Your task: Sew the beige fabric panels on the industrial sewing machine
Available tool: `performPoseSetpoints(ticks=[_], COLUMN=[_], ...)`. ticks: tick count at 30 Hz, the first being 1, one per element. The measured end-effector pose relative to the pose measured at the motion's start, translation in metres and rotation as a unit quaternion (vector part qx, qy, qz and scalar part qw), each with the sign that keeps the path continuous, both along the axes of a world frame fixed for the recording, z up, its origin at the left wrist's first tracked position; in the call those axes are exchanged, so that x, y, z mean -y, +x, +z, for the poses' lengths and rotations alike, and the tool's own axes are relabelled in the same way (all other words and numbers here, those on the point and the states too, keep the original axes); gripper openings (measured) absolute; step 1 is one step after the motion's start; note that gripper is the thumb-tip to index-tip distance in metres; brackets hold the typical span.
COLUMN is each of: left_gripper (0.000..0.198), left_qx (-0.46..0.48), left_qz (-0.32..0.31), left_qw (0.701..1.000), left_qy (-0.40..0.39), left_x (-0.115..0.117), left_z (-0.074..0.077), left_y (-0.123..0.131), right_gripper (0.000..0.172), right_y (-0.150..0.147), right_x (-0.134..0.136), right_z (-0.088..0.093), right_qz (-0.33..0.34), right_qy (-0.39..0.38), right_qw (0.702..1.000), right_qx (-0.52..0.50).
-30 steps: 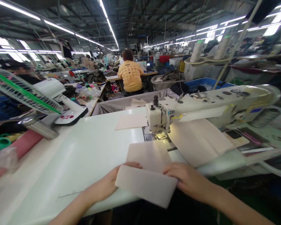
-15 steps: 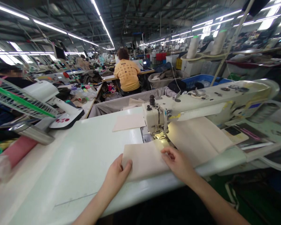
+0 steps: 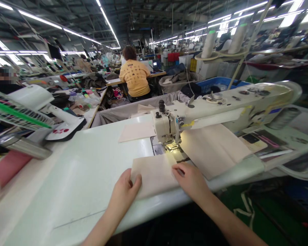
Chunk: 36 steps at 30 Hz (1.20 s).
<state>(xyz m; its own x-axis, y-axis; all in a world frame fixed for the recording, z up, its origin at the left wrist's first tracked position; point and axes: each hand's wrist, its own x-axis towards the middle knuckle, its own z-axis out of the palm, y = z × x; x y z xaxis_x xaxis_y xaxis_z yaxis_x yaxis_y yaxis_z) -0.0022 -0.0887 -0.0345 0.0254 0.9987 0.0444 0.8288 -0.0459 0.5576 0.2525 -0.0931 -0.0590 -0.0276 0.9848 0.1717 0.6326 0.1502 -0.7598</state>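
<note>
A folded beige fabric piece (image 3: 154, 176) lies on the table in front of the sewing machine (image 3: 166, 126). Its left edge is gripped by my left hand (image 3: 125, 186), thumb on top and fingers underneath. My right hand (image 3: 188, 177) pinches the same piece at its right edge, just short of the lit presser foot (image 3: 171, 147). The piece's far right corner comes close to the foot; whether it lies under it I cannot tell. More beige fabric (image 3: 215, 150) rests under the machine arm on the right, and another beige piece (image 3: 137, 131) lies flat left of the needle area.
On the left stand a white fan (image 3: 64, 126) and a metal flask (image 3: 24, 145). Thread cones (image 3: 208, 44) rise behind the machine. A phone (image 3: 251, 138) lies at the right. Beyond a cloth-lined bin (image 3: 113, 114) sits a person in a yellow shirt (image 3: 135, 78).
The whole view has shifted slightly, moving the scene left. Both hands keep their hold on the fabric piece, which stays in nearly the same place before the presser foot.
</note>
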Motion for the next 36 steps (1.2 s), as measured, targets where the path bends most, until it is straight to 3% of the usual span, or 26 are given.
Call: performPoseSetpoints(ticks=[11, 15, 17, 19, 20, 22, 24, 28, 36], left_gripper=[0.029, 0.021, 0.027, 0.046, 0.054, 0.057, 0.051, 0.053, 0.053], left_qx=[-0.046, -0.151, -0.218, -0.24, -0.231, -0.194, -0.17, -0.169, -0.151], left_qz=[-0.013, -0.016, -0.012, -0.057, -0.11, -0.243, -0.326, -0.334, -0.367], left_qw=[0.999, 0.988, 0.975, 0.962, 0.955, 0.939, 0.924, 0.925, 0.917], left_qy=[-0.017, -0.03, 0.028, 0.118, 0.148, 0.147, 0.105, 0.067, 0.047], left_x=[-0.003, -0.003, -0.006, -0.01, -0.013, -0.018, -0.023, -0.035, -0.059], left_z=[0.0, 0.011, 0.016, 0.015, 0.013, 0.005, -0.004, -0.012, -0.004], left_y=[0.002, 0.008, 0.015, 0.025, 0.031, 0.043, 0.052, 0.054, 0.043], right_gripper=[0.017, 0.017, 0.019, 0.019, 0.018, 0.019, 0.021, 0.028, 0.028], right_y=[0.001, -0.001, -0.002, -0.001, 0.0, 0.002, 0.004, 0.005, 0.0], right_x=[-0.003, -0.005, -0.004, -0.002, -0.001, 0.0, -0.001, -0.011, -0.027], right_z=[0.005, 0.01, 0.01, 0.008, 0.005, -0.001, -0.008, -0.017, -0.018], right_qz=[-0.003, 0.01, 0.02, 0.039, 0.055, 0.092, 0.12, 0.136, 0.128], right_qy=[-0.028, -0.036, 0.008, 0.076, 0.106, 0.137, 0.141, 0.143, 0.15], right_qw=[0.999, 0.996, 0.994, 0.989, 0.986, 0.983, 0.981, 0.98, 0.98], right_qx=[0.024, 0.077, 0.11, 0.12, 0.113, 0.083, 0.057, 0.038, 0.03])
